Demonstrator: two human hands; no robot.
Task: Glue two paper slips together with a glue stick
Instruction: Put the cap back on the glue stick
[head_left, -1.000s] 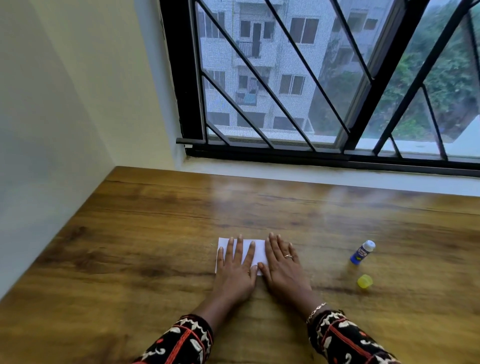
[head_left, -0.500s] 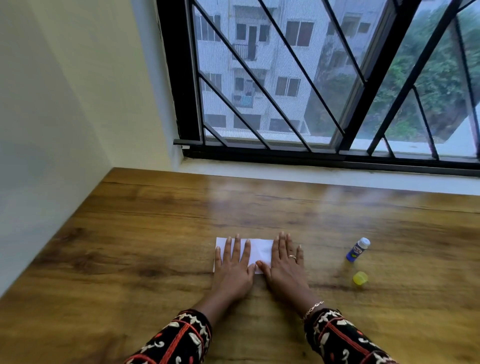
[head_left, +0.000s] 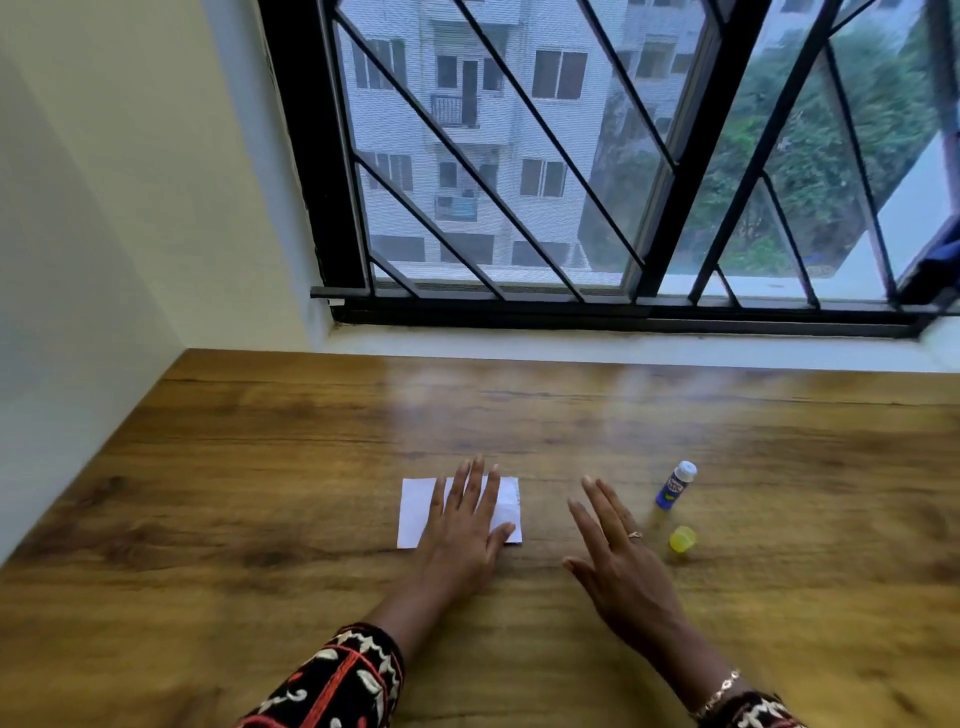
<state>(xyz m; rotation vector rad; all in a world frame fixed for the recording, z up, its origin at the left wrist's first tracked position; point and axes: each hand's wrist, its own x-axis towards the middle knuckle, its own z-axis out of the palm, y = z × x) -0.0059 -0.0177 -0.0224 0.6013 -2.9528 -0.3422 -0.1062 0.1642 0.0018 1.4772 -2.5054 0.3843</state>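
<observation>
- Where the wooden counter (head_left: 260, 467) meets the window (head_left: 597, 156), a pale sill runs along its far edge; a cream wall (head_left: 104, 182) bounds it on the left.
- Black diagonal bars cross the window, with a building and trees outside.
- Much bare wood lies open to the left of the paper and toward the sill; the near edge is out of view.
- White paper (head_left: 415, 512) lies flat near the counter's middle, its right edge showing a slight overlap or fold.
- Left hand (head_left: 462, 540) presses flat on the paper, fingers spread and released, grasping nothing.
- Right hand (head_left: 618, 561) is off the paper to its right, fingers extended and empty, near the cap.
- Blue glue stick (head_left: 674, 486) lies uncapped, right of the hands; its yellow cap (head_left: 682, 538) sits just in front.
</observation>
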